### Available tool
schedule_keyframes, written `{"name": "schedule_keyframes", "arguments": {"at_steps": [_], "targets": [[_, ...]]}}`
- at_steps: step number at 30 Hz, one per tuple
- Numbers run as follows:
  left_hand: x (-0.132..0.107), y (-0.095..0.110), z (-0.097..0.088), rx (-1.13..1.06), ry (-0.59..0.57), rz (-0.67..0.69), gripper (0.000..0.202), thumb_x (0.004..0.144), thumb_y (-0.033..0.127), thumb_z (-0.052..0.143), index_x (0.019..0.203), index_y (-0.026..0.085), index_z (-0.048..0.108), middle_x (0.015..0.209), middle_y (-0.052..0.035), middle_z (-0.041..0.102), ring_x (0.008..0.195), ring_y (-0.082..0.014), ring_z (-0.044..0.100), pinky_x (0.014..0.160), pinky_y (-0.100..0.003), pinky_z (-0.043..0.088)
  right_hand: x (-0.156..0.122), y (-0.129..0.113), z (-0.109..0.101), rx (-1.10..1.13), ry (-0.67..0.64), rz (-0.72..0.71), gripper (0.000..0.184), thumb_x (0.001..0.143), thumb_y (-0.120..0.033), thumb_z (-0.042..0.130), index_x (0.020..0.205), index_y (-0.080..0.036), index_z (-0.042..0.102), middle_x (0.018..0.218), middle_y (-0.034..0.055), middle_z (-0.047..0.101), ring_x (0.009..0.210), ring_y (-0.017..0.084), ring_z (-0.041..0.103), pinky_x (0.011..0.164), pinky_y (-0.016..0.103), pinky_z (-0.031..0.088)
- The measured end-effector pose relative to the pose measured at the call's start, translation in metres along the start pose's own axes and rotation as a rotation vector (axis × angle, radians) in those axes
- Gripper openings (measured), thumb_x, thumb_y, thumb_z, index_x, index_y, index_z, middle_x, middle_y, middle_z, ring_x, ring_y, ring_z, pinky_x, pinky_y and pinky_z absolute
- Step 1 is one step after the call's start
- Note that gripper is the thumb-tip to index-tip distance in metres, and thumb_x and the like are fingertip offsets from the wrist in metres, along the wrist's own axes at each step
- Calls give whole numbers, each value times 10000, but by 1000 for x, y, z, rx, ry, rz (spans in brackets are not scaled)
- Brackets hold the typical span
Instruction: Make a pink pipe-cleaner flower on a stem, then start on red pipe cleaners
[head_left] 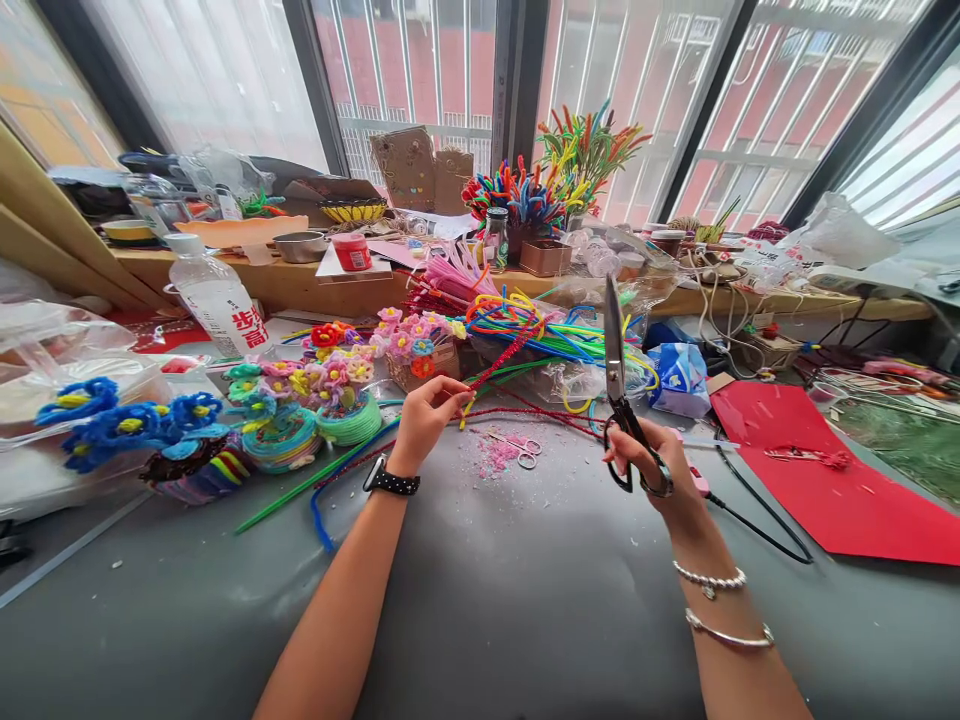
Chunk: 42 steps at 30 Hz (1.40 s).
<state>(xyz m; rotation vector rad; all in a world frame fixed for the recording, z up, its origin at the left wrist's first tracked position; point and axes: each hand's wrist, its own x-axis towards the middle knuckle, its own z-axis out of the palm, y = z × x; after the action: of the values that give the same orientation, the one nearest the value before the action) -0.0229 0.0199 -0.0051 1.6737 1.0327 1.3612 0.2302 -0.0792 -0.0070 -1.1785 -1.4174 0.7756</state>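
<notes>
Pinched between the fingers of my left hand [429,418] is a red glittery pipe cleaner [511,352], slanting up to the right. Black-handled scissors [619,400] are gripped in my right hand [651,462], their blades together and pointing upward. Below and between the hands, small scissors [526,452] with white-rimmed loops lie beside pink clippings [496,455] on the grey table [487,600]. More red pipe cleaners [551,410] stretch across the table just behind. A yellow tip shows under my left fingers; whether they hold it too I cannot tell.
Pipe-cleaner flowers in wrapped pots [349,415] and blue flowers [127,425] stand at left, near a plastic bottle [221,295]. A bundle of coloured pipe cleaners [555,335] lies behind. Red sheets [832,470] and a black cable [765,500] lie at right. A cluttered ledge [420,285] runs below the windows.
</notes>
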Motion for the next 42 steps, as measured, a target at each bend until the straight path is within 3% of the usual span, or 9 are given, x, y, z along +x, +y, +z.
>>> {"name": "schedule_keyframes", "arguments": {"at_steps": [3,10,19,22,25,30,33,36,42], "targets": [[1,3,-2,-145,42,-48,199,625,321,623,691,142,567,623,2,591,488,-72,502,506,-198,416,-11,-2,-22,-306,-82,75,195,716,-371,522,663,-185,500,524,-33,463,448,89,419,486,228,404],[2,4,-4,-249,54,-86,202,632,322,621,686,130,587,626,3,587,487,-57,479,512,-189,405,-39,6,-61,-1066,-365,81,184,698,-359,500,628,-194,538,585,11,580,524,151,509,485,247,377],[2,6,-4,-227,63,-125,236,618,350,628,684,125,599,624,-7,587,511,-67,484,522,-193,417,-26,6,-84,-1112,-420,166,208,555,-196,596,763,-201,610,879,60,635,732,190,598,615,251,459],[2,6,-4,-206,56,-132,250,609,360,634,687,124,601,626,-13,591,514,-70,486,517,-194,419,-12,-2,-80,-1045,-422,232,158,581,-186,577,727,-216,628,793,40,658,718,205,602,620,278,453],[1,6,-3,-195,18,-151,245,612,361,631,682,129,601,620,-12,595,522,-75,494,519,-194,420,6,-10,-50,-814,-211,131,158,699,-323,521,721,-218,637,802,44,660,720,202,592,678,314,436],[1,4,-3,-174,-70,-181,223,612,349,631,668,135,600,613,-8,601,540,-80,504,527,-193,419,42,-6,42,163,-6,200,286,655,-414,580,820,-185,628,721,23,644,651,138,591,652,276,475],[1,1,-3,-100,-111,-185,231,620,358,618,661,132,599,615,-10,600,553,-88,512,537,-202,419,56,2,80,572,118,270,255,585,-374,660,756,-191,613,631,-30,607,530,74,547,576,219,481],[0,-2,-2,1,-155,-162,252,626,379,605,659,128,602,611,-14,599,548,-93,512,537,-211,418,59,9,92,715,225,281,221,541,-317,704,669,-178,587,549,-58,568,464,41,505,493,160,458],[2,-5,-2,59,-126,-133,263,629,395,589,664,135,605,606,-15,600,534,-99,519,525,-217,421,52,20,75,755,325,270,210,561,-290,688,681,-189,548,559,-74,574,453,42,515,478,159,469]]}}
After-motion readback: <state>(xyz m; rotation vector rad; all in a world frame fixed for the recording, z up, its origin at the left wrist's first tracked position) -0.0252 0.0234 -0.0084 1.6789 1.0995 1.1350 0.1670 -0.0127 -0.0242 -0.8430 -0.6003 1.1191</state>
